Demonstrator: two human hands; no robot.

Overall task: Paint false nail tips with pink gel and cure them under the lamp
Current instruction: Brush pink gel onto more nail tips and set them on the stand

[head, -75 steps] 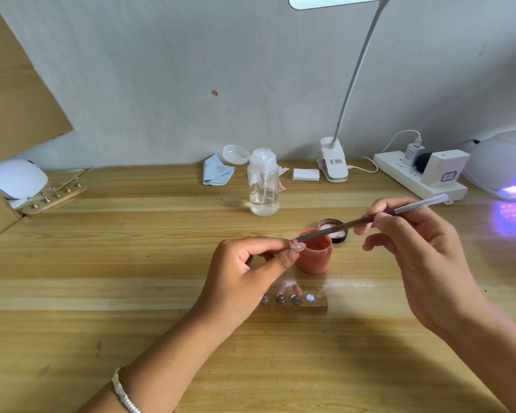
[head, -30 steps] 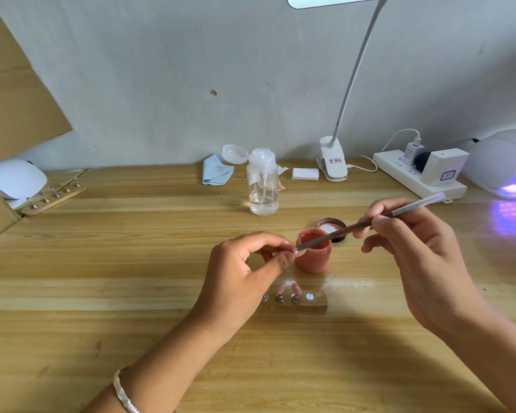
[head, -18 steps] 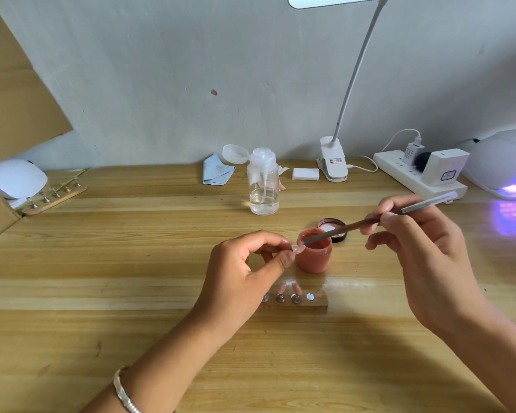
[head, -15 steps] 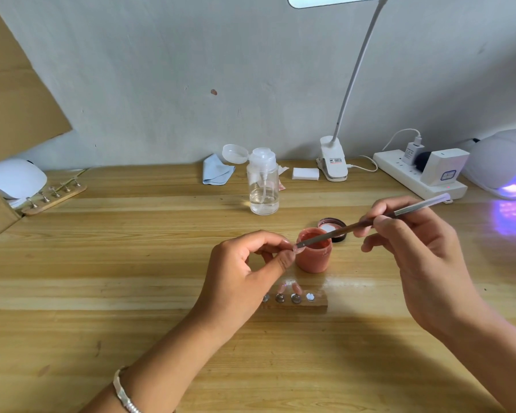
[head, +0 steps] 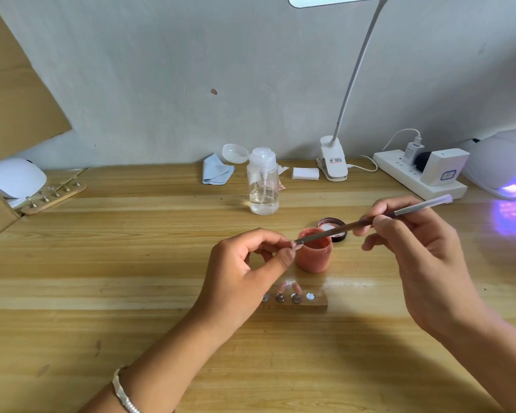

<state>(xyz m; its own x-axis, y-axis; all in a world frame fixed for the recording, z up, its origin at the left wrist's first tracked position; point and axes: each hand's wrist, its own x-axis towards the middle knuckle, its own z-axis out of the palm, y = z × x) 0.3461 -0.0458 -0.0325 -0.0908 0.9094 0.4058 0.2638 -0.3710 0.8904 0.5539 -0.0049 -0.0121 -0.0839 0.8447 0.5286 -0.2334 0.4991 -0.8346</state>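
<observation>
My left hand (head: 245, 272) pinches a small false nail tip (head: 297, 246) between thumb and forefinger, above the table's middle. My right hand (head: 414, 251) grips a thin gel brush (head: 370, 222), and its bristle end touches the nail tip. Just behind the tip stands an open jar of pink gel (head: 314, 254), with its dark lid (head: 334, 229) lying behind it. A wooden holder block (head: 298, 302) below my left hand carries several metal stands; two of them bear pink tips. The curing lamp (head: 507, 165) glows purple at the far right.
A clear pump bottle (head: 263, 186) stands behind the jar. A blue cloth (head: 216, 173), white pads (head: 305, 173), a clip-on desk lamp (head: 334, 162) and a power strip (head: 414, 177) line the wall. A second holder strip (head: 52, 195) and a white lamp (head: 12, 177) sit at left, beside cardboard.
The brush has made small back-and-forth strokes over the nail tip, my right hand shifting slightly right and left. My left hand has held the tip nearly still.
</observation>
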